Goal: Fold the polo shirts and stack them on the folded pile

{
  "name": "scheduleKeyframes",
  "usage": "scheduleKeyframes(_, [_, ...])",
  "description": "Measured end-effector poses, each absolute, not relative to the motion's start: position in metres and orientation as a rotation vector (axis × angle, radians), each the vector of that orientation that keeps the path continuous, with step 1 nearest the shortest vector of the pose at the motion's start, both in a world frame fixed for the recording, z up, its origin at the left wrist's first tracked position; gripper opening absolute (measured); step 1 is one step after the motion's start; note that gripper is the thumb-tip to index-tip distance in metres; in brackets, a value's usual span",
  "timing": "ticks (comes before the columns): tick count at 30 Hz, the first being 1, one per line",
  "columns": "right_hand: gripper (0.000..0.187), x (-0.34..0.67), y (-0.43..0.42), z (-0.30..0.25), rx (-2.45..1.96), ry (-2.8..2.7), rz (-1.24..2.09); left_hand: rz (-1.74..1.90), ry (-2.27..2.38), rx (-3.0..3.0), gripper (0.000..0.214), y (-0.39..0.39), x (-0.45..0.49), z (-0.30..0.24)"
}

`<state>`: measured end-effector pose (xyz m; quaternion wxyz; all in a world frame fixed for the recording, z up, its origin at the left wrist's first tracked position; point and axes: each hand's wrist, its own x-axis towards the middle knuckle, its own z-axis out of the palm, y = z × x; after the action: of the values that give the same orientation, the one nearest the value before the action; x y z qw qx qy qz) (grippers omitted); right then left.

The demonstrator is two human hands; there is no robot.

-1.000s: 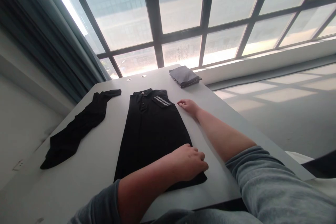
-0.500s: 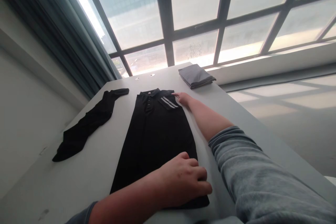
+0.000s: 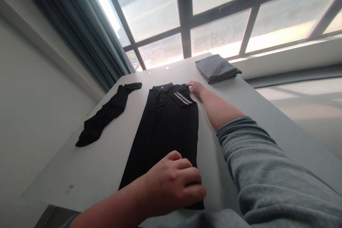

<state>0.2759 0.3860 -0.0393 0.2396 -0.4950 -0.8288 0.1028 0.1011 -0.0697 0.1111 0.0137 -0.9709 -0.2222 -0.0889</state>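
A black polo shirt (image 3: 165,131) lies front up on the white table, its sides folded in to a long narrow shape. Its collar points toward the window, and a sleeve cuff with two pale stripes (image 3: 183,98) rests on the upper right of the chest. My right hand (image 3: 196,88) pinches the shirt's far right shoulder corner. Across the lower part of the shirt reaches my left hand (image 3: 179,181), fingers curled down on the right edge close to the hem. The left fingertips and the cloth under them are mostly hidden.
A second black garment (image 3: 107,114) lies in a long strip to the left. Near the table's far right corner sits a folded grey cloth stack (image 3: 217,67). The white table (image 3: 101,171) ends at a window (image 3: 160,50), with a dark curtain (image 3: 88,25) at the left.
The shirt's lower right edge has shifted left with my left hand, so that side runs straighter and narrower. My right hand stays at the shoulder. The view has turned slightly left.
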Motion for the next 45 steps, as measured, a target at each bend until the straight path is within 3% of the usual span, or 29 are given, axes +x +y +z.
scheduleKeyframes(13, [0.039, 0.215, 0.401, -0.005, -1.011, -2.132, 0.137, -0.553, -1.074, -2.89, 0.016, -0.117, 0.041, 0.126])
scheduleKeyframes(18, [0.039, 0.181, 0.402, -0.005, -1.121, -2.221, 0.103, -0.541, -1.249, -2.817, 0.018, -0.13, 0.013, 0.112])
scheduleKeyframes(23, [0.062, 0.157, 0.397, -0.022, -1.264, -2.415, 0.17, -0.485, -1.43, -2.845, 0.024, -0.134, -0.007, 0.073])
scheduleKeyframes(28, [0.054, 0.15, 0.403, -0.036, -1.309, -2.546, 0.313, -0.405, -1.61, -2.953, 0.031, -0.138, -0.016, 0.042])
scheduleKeyframes(34, [0.054, 0.153, 0.402, -0.04, -1.324, -2.528, 0.404, -0.329, -1.751, -3.053, 0.025, -0.142, -0.017, 0.044])
scheduleKeyframes(41, [0.039, 0.171, 0.387, -0.027, -1.351, -2.203, 0.087, -0.409, -1.797, -2.896, 0.016, -0.12, -0.01, 0.041])
scheduleKeyframes(45, [0.04, 0.193, 0.397, -0.029, -1.502, -2.123, 0.14, -0.346, -1.942, -2.682, 0.035, -0.094, -0.009, 0.028])
